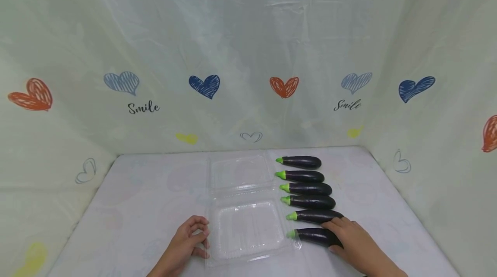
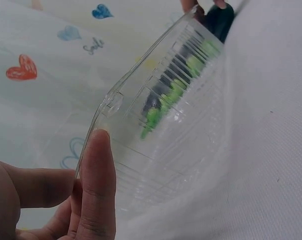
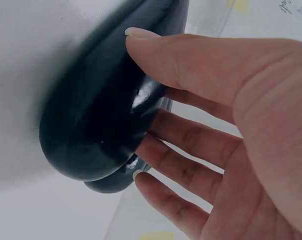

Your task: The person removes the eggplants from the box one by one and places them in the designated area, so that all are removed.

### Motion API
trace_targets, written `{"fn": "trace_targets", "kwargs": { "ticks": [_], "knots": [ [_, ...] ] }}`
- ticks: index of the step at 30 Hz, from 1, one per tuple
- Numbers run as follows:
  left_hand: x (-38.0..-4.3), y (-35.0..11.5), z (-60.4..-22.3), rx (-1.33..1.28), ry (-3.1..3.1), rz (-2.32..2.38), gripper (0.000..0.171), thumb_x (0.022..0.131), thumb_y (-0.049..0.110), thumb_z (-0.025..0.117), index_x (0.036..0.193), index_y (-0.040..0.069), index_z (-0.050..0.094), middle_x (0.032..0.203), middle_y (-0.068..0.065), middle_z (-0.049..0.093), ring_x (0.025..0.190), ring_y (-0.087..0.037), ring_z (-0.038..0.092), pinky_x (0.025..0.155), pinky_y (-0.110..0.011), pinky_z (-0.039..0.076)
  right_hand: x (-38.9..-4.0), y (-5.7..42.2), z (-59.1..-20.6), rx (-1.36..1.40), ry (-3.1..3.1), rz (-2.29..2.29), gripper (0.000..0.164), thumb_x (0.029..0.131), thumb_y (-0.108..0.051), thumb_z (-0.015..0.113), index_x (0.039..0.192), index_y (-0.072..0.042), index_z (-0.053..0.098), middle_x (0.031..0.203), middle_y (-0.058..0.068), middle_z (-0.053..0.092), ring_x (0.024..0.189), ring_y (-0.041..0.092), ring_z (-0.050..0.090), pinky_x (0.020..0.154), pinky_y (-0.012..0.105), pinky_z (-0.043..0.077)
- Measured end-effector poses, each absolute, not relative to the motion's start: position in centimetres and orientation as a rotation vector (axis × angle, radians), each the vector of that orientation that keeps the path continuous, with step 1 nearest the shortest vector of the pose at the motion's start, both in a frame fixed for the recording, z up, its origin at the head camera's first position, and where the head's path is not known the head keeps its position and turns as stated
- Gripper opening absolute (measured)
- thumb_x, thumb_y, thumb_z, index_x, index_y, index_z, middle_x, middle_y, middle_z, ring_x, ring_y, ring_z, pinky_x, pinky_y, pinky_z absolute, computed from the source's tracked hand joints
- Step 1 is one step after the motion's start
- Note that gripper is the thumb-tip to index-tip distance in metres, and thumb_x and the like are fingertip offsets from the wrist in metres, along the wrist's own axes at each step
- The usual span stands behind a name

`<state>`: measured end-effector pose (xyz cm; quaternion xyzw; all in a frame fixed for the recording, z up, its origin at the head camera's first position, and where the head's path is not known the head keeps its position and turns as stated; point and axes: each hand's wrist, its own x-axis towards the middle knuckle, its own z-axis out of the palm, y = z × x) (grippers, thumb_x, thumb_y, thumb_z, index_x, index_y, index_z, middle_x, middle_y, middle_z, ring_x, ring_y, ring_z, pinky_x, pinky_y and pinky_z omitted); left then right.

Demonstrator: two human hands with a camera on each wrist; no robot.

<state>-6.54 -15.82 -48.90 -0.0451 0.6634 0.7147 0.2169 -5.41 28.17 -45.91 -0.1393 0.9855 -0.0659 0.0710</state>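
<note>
A clear plastic clamshell container lies unfolded, its lid flat on the far side. My left hand is at its left edge; the left wrist view shows the thumb and a finger pinching the rim. To the right, several dark eggplants with green stems form a column, stems pointing left. My right hand grips the blunt end of the nearest eggplant. In the right wrist view, its thumb lies on one side and the fingers reach round the other. That eggplant's stem overlaps the container's right edge.
A white cloth covers the table. Pale curtains printed with hearts stand behind it and along both sides. The other eggplants lie close together, reaching toward the table's back edge.
</note>
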Motion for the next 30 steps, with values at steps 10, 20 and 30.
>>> {"fn": "trace_targets", "kwargs": {
  "ticks": [10, 20, 30],
  "knots": [
    [-6.9, -15.9, -48.8, -0.152, 1.874, 1.959, 0.029, 0.106, 0.007, 0.06, 0.128, -0.006, 0.046, 0.103, -0.006, 0.057, 0.079, -0.019, 0.06, 0.062, -0.035, 0.063, -5.5, 28.2, -45.2, -0.486, 3.022, -0.162, 0.048, 0.073, -0.021, 0.096, 0.115, -0.017, 0.074, 0.11, -0.004, 0.071, 0.104, 0.021, 0.067, 0.091, 0.045, 0.06],
    [-6.7, -15.9, -48.9, -0.15, 1.865, 1.957, 0.031, 0.105, 0.007, 0.06, 0.129, -0.007, 0.046, 0.104, -0.006, 0.056, 0.079, -0.019, 0.06, 0.063, -0.034, 0.063, -5.6, 29.1, -44.3, -0.63, 3.097, -0.21, 0.046, 0.077, -0.02, 0.095, 0.118, -0.013, 0.074, 0.112, 0.0, 0.072, 0.101, 0.022, 0.069, 0.087, 0.044, 0.062],
    [-6.6, -16.0, -48.8, -0.134, 1.857, 1.964, 0.032, 0.105, 0.007, 0.06, 0.13, -0.008, 0.045, 0.104, -0.007, 0.056, 0.079, -0.018, 0.06, 0.062, -0.033, 0.063, -7.5, 29.6, -42.5, -0.684, 3.199, -0.3, 0.036, 0.085, -0.018, 0.089, 0.117, -0.008, 0.074, 0.11, 0.004, 0.073, 0.101, 0.027, 0.07, 0.087, 0.048, 0.062]
  ]
}}
